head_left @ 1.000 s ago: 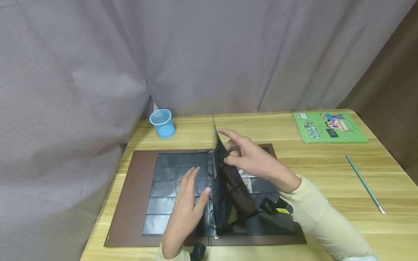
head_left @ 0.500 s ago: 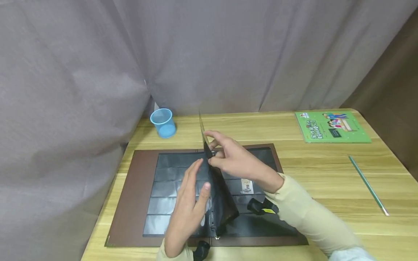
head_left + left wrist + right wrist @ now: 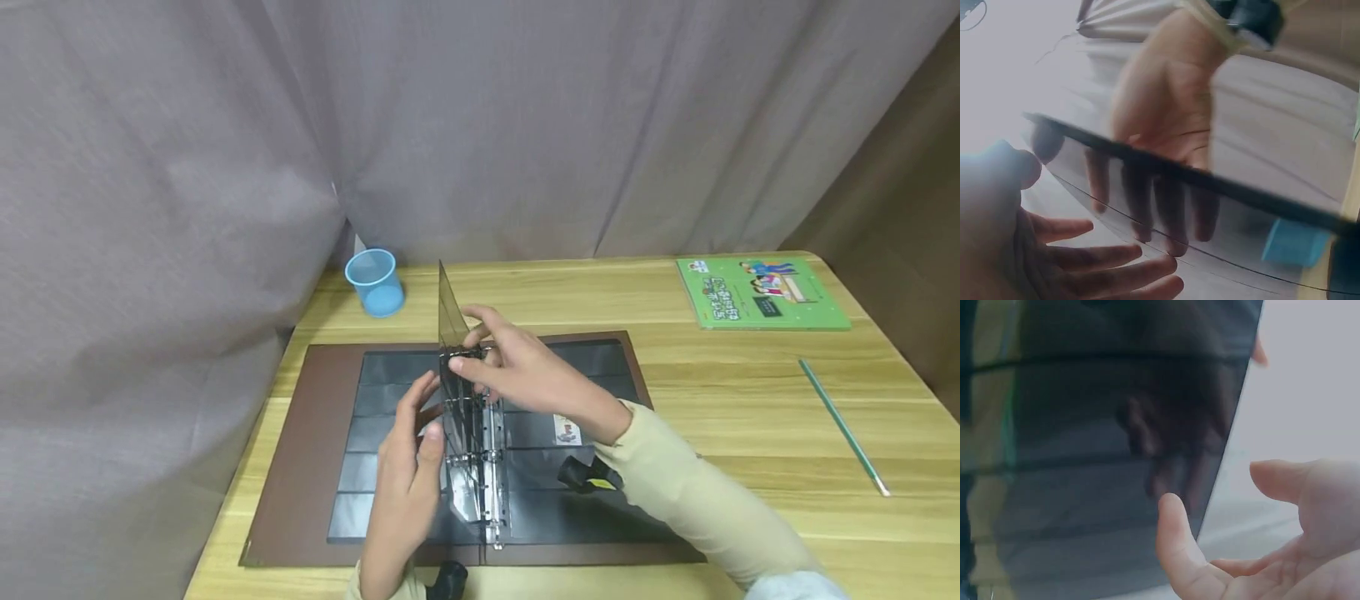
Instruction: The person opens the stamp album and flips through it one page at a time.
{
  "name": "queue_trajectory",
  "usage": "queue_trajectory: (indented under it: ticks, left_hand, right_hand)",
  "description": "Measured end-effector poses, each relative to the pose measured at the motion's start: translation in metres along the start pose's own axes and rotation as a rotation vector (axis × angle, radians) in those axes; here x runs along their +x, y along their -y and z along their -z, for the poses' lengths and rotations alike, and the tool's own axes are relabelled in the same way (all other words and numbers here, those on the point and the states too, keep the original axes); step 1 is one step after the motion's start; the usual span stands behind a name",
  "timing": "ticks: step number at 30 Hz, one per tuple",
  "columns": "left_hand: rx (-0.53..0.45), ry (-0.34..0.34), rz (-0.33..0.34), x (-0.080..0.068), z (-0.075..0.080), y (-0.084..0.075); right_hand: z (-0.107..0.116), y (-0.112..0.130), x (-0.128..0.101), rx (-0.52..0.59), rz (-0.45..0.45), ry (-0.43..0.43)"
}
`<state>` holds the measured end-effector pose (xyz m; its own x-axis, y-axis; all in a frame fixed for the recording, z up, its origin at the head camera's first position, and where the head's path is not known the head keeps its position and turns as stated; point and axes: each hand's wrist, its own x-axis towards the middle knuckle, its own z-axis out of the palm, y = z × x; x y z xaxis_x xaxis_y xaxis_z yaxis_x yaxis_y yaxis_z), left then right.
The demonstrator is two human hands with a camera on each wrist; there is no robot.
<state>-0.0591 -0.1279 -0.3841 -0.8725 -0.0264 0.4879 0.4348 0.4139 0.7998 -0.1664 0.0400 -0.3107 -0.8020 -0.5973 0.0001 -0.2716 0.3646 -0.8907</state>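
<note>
A brown ring binder [image 3: 283, 467] lies open on the wooden table [image 3: 742, 367], with dark pocket pages flat on both sides. One translucent sheet [image 3: 460, 425] stands almost upright near its rings, between the two hands. The right hand [image 3: 517, 367] is at its right face, thumb spread well apart from the fingers, with no pinch visible; how firmly it touches, I cannot tell. The right forearm slants in from the lower right across the right page. The left hand [image 3: 408, 475] is also wide, thumb raised, fingers loosely bent beside the sheet's left face; contact is unclear. It reaches up from the bottom edge. A small card [image 3: 567, 430] sits in a pocket of the right page.
</note>
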Motion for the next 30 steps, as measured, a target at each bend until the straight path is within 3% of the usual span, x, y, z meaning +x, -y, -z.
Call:
queue_trajectory:
  ticks: [5,9,14,23,30]
  left_hand:
    - [-0.027,-0.061,-0.026,-0.005,0.013,-0.002]
    - [-0.046,-0.102,-0.015,-0.012,0.022,-0.002]
    - [-0.013,-0.172,0.034,-0.020,0.034,0.003]
    - [0.022,-0.279,0.136,-0.028,0.048,0.013]
    - [0.027,-0.304,0.120,-0.033,0.055,0.021]
  right_hand:
    - [0.020,-0.029,-0.005,0.037,-0.017,-0.050]
    - [0.035,-0.057,-0.011,-0.002,-0.035,-0.086]
    - [0.052,-0.089,-0.022,-0.075,-0.075,-0.149]
    - [0.071,-0.132,-0.035,-0.095,-0.088,-0.199]
    - [0.079,-0.159,-0.039,-0.199,-0.092,-0.224]
